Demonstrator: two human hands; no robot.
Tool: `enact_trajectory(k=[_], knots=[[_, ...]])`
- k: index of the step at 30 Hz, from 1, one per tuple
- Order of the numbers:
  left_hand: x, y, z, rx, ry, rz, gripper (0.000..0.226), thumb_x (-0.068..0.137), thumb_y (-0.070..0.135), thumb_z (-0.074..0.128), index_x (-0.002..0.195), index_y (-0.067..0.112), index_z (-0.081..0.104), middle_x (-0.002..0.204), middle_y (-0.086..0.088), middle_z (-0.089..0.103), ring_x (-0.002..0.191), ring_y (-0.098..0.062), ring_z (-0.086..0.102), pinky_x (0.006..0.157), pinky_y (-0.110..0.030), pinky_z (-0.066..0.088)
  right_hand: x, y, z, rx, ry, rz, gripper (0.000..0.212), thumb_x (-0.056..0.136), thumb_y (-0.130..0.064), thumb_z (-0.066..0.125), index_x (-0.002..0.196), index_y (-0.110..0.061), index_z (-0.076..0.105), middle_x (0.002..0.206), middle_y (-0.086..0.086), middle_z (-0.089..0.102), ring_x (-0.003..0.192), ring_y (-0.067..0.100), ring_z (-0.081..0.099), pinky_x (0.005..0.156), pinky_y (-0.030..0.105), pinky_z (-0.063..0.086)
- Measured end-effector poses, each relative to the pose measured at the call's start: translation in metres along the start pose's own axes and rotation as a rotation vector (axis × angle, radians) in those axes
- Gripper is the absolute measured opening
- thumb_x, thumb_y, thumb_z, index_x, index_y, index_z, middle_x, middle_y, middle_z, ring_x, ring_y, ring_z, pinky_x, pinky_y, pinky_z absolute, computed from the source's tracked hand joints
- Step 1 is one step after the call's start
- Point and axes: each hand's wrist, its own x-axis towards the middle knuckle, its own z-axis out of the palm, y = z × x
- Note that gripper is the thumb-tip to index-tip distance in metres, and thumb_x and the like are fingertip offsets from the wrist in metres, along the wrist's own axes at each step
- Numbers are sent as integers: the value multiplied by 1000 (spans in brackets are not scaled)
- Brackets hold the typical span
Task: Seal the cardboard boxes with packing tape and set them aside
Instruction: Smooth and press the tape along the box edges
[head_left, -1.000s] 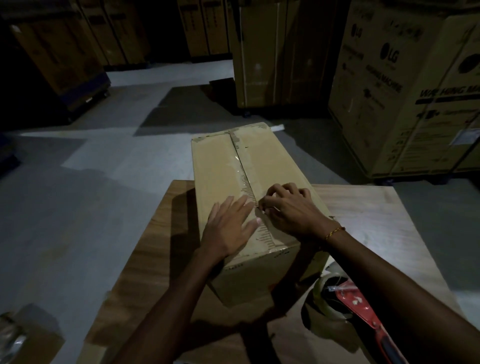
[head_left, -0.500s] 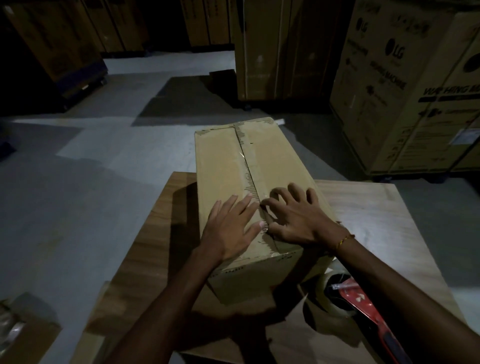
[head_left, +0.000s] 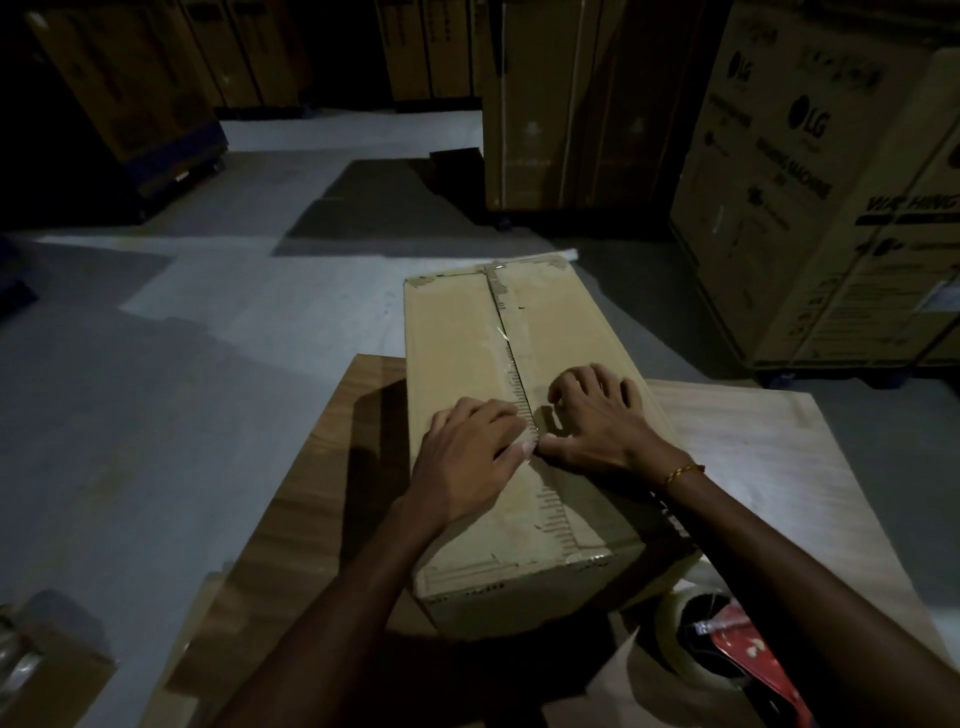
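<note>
On the wooden table (head_left: 769, 447) sits the cardboard box (head_left: 467, 332), far end hanging past the edge. Left hand (head_left: 467, 452) presses flat; right hand (head_left: 597, 421) presses with spread, bent fingers beside the seam. Tape dispenser (head_left: 727, 644) lies near right.

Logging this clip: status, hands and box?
Left hand flat on box. Right hand fingertips pressing beside seam. Tape dispenser idle on table.
</note>
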Motion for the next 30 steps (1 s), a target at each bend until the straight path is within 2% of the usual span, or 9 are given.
enact_trajectory(k=[2,4,6,9,15,19,25,28,30], knots=[[17,-7,1,3,20,-8,36,102,48,46,132,34,60,144,15,51,133,-10,37,105,-37,29,15,0,3,13,23,30,84,61,-87,29,118,-27,44,133,1,39,128,24,29,108,47,29],[37,-19,1,-11,16,-19,37,102,48,46,134,34,59,147,14,50,137,-10,36,109,-39,27,30,0,7,20,63,44,70,71,-81,40,116,-27,46,133,2,41,129,26,31,109,46,28],[57,-32,1,-21,-4,-29,38,103,47,45,137,35,57,149,13,48,140,-10,35,114,-42,26,45,-2,11,29,120,50,54,83,-69,53,115,-25,49,134,4,43,131,27,32,111,46,27],[87,-53,1,-5,-35,-32,41,103,48,44,141,36,53,154,12,44,143,-13,33,118,-45,24,68,-6,12,46,155,89,41,87,-55,61,114,-25,53,138,5,43,134,28,31,114,46,26],[139,-84,-1,36,-71,57,46,104,50,40,146,32,48,158,9,39,148,-16,27,121,-48,21,110,-4,9,65,167,141,34,85,-54,64,107,-30,56,137,3,42,135,27,30,114,47,25],[167,-103,-1,46,-38,50,47,104,50,40,147,31,47,156,9,42,147,-16,30,120,-47,22,135,-3,4,71,151,160,35,85,-53,66,109,-30,56,140,3,40,137,27,27,115,46,23],[178,-117,10,-49,53,24,39,106,33,44,143,25,53,152,7,48,141,-13,37,121,-43,27,176,-3,-2,25,165,167,42,83,-54,68,112,-27,54,138,3,40,133,28,31,111,45,28],[186,-125,14,-184,91,-86,32,104,21,51,134,21,62,143,4,58,133,-17,48,113,-39,39,197,-6,-7,32,155,173,42,85,-49,70,115,-25,53,142,5,39,135,28,30,113,46,28],[199,-132,12,-187,116,-96,23,101,20,55,117,24,71,120,2,68,111,-20,59,94,-40,52,211,-9,-9,33,161,177,41,86,-46,70,116,-24,52,144,5,40,135,29,30,113,48,28]])
